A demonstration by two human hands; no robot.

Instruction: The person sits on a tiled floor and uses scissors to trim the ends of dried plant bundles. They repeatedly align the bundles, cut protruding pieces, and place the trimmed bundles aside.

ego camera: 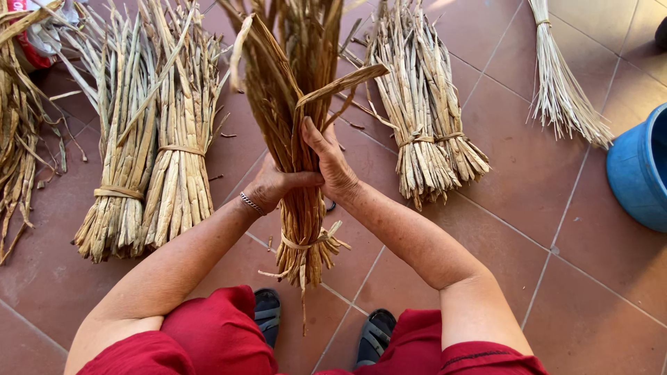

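Observation:
I hold a bundle of dried brown reed stalks (295, 104) upright over the tiled floor, its lower end bound with a knotted strip (306, 244). My left hand (272, 184), a metal bracelet on its wrist, grips the bundle from the left. My right hand (329, 161) clasps it from the right, thumb up along the stalks. A loose flat strip (344, 83) bends out of the bundle above my right hand.
Two tied bundles (149, 146) lie on the floor at left, another pair (424, 118) at right, and a thin pale one (559, 83) farther right. A blue tub (643, 170) stands at the right edge. Loose stalks (17, 132) lie far left. My sandalled feet (316, 326) are below.

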